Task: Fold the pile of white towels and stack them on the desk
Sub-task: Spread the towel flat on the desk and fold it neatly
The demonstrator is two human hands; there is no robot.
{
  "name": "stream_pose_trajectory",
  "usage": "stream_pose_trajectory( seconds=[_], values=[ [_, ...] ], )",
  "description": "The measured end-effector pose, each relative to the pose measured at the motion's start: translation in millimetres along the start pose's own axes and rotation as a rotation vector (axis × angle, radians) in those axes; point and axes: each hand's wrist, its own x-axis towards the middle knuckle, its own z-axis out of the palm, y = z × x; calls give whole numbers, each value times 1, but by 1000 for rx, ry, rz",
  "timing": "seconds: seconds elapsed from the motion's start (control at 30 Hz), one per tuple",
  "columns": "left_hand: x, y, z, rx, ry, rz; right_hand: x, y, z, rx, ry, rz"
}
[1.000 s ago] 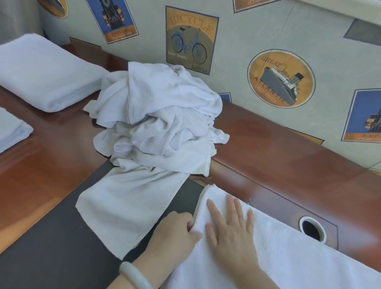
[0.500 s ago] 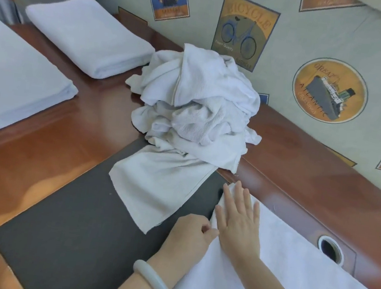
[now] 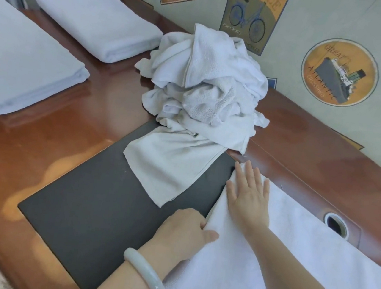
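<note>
1. The left hand (image 3: 183, 230) pinched the towel (image 3: 290, 264) at its left edge, fingers curled under, thumb on top.
2. Just beyond, the right hand (image 3: 247, 199) lay flat on the same towel, fingers straight, tips at the far corner.
3. To fold well, I think the flat hand should hold that corner while the other pulls the edge straight.
4. Left of the fingers the mat (image 3: 95, 204) gave open room; the pile (image 3: 206, 86) stood beyond the fingertips, one strip hanging onto the mat.
5. Far left, two folded stacks (image 3: 97, 17) lay on the desk (image 3: 77, 142).
</note>
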Motion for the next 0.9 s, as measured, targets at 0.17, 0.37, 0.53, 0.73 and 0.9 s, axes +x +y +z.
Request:
stream_pose_trajectory(
  seconds=[0.17, 0.37, 0.53, 0.73, 0.9],
  values=[
    [-26, 3, 15, 11, 243, 90, -33, -6, -10, 60, 165, -76],
    [-31, -5, 24, -179, 263, 128, -56, -16, 9, -13, 2, 43],
    [-33, -19, 17, -229, 260, 99, -54, -16, 9, -50, 17, 52],
    [-58, -32, 1, -185, 38, 24, -55, -18, 9, -36, 16, 62],
    [-72, -41, -7, 17, -114, -66, -57, -19, 6, -34, 10, 65]
  ],
)
